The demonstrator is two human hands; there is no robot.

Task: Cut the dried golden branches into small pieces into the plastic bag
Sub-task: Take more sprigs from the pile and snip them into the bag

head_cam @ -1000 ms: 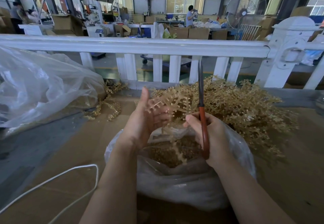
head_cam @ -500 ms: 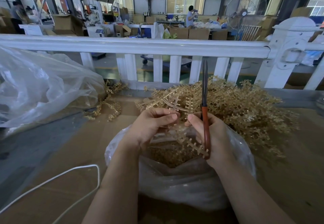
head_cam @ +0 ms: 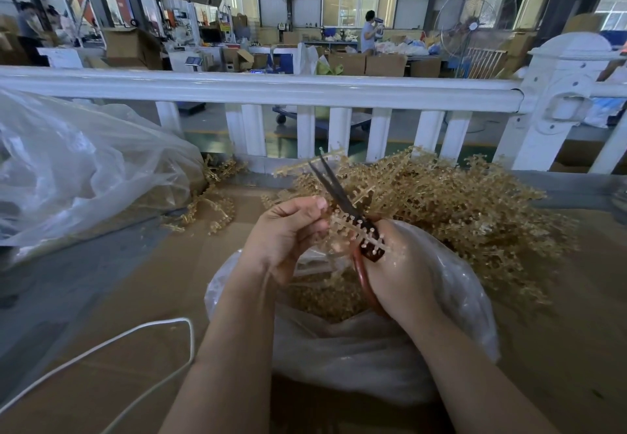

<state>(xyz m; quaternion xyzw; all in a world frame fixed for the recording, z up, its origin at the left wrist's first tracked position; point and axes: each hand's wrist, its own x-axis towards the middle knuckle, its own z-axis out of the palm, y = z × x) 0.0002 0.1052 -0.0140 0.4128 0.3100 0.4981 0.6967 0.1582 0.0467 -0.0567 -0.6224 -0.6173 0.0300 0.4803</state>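
Nearest the viewer, two bare forearms reach forward over a clear plastic bag (head_cam: 356, 359) standing on the cardboard-covered table (head_cam: 112, 298); its open mouth shows a bed of small golden cut pieces (head_cam: 325, 298). A white cord (head_cam: 149, 332) loops across the cardboard at lower left. Above the bag mouth, the left hand (head_cam: 288, 233) has its fingers (head_cam: 305, 209) curled, pinching one end of a pale golden branch (head_cam: 356, 226) studded with short knobs. The right hand (head_cam: 403, 270) grips the red-brown handles of a pair of scissors (head_cam: 342, 201); the dark blades are slightly parted and point up and to the left, and the branch lies across the scissors near the pivot. Just beyond the hands, to the right, a large heap of uncut golden branches (head_cam: 458, 209) rests on the table. At far left lies a second, larger clear plastic bag (head_cam: 78, 169), with loose golden sprigs (head_cam: 210, 209) beside it. A white railing (head_cam: 264, 89) borders the table's far edge; behind it are cardboard boxes (head_cam: 366, 63), a standing fan (head_cam: 475, 23) and a standing person (head_cam: 368, 31).
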